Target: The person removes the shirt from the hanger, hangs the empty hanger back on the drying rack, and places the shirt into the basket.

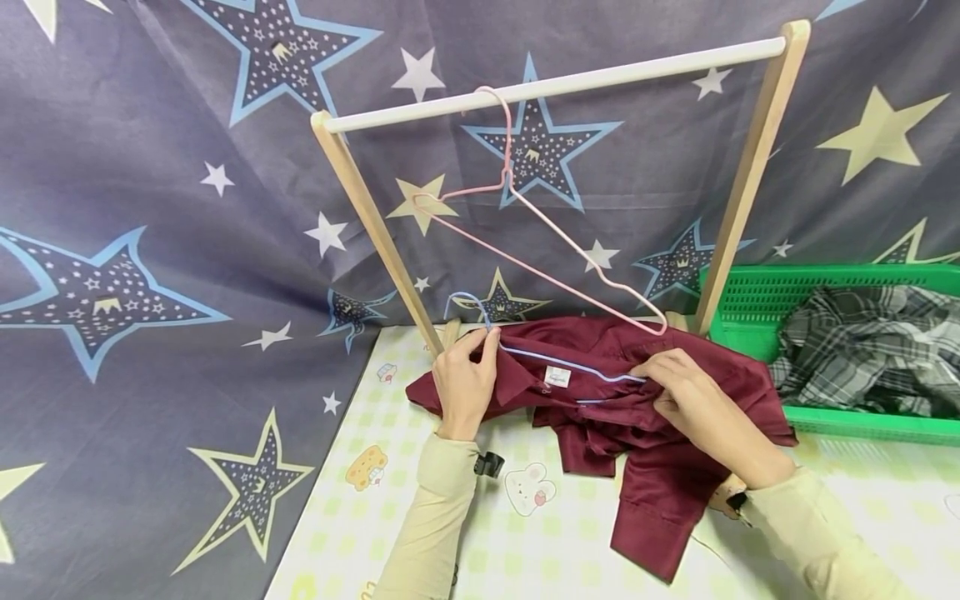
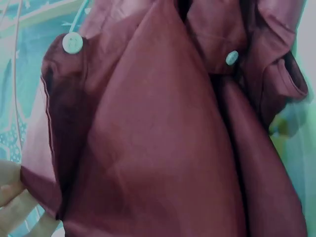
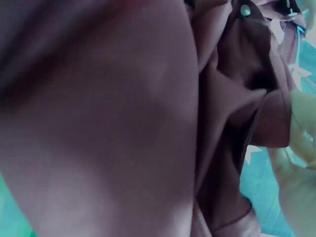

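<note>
A maroon button-up shirt (image 1: 667,508) lies bunched on the table, its collar and white label facing up. Inside its neck runs a thin blue hanger (image 1: 555,361), whose hook sticks out at the left. My left hand (image 1: 463,387) pinches the hanger by the base of that hook, beside the collar. On the right, my right hand (image 1: 693,408) grips the shirt's cloth near the hanger's right shoulder; the hanger's far end is hidden there. Both wrist views are mostly filled by the shirt, with fingers (image 2: 19,207) at the collar edge in the left one.
Over the shirt stands a rack with a white rail (image 1: 562,86) and wooden posts. A pink hanger (image 1: 510,254) hangs from the rail, its lower corner close above the shirt. A green basket (image 1: 862,422) holding plaid clothing (image 1: 877,350) stands on the right. Behind is a star-patterned curtain (image 1: 187,375).
</note>
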Demonstrator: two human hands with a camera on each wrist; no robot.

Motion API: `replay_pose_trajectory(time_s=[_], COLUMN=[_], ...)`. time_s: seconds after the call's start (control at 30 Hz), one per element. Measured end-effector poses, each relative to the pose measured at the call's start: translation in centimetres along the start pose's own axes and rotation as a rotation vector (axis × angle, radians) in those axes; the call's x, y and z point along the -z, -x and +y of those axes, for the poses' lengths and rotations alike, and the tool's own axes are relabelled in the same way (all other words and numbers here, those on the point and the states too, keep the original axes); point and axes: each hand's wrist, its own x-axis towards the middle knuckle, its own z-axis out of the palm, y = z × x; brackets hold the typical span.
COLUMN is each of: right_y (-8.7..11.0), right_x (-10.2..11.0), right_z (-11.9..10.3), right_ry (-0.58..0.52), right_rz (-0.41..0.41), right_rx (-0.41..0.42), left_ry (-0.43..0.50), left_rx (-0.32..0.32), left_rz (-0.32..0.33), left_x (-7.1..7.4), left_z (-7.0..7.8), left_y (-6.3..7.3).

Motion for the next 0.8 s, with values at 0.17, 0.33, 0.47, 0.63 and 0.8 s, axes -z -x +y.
replay_pose_trajectory(time_s=[0.17, 0.33, 0.47, 0.63, 0.8], right_y=[0.4, 0.7, 0.6, 0.4, 0.7], right_x=[-0.2, -0.5, -0.7, -0.9, -1.2], right_z=[0.1, 0.0, 0.0, -0.2, -0.3], right_ry=[-0.033, -0.056, -0.063, -0.050, -0.106], right_rz=[0.019, 0.022, 0.032, 0.092, 0.112], right_rx=[-0.069, -0.067, -0.053, -0.078, -0.109], left_ry=[0.029, 0.035, 0.051, 0.054, 0.025], left_rx=[0.026, 0.103, 0.143, 0.158, 0.195], left_rz=[0.002, 0.001, 0.000, 0.029, 0.045], left_x=[-0.2, 0.1, 0.4, 0.2, 0.1], left_z=[0.4, 0.5, 0.4, 0.6, 0.6], left_y=[-0.1, -0.1, 0.0, 0.1, 0.3])
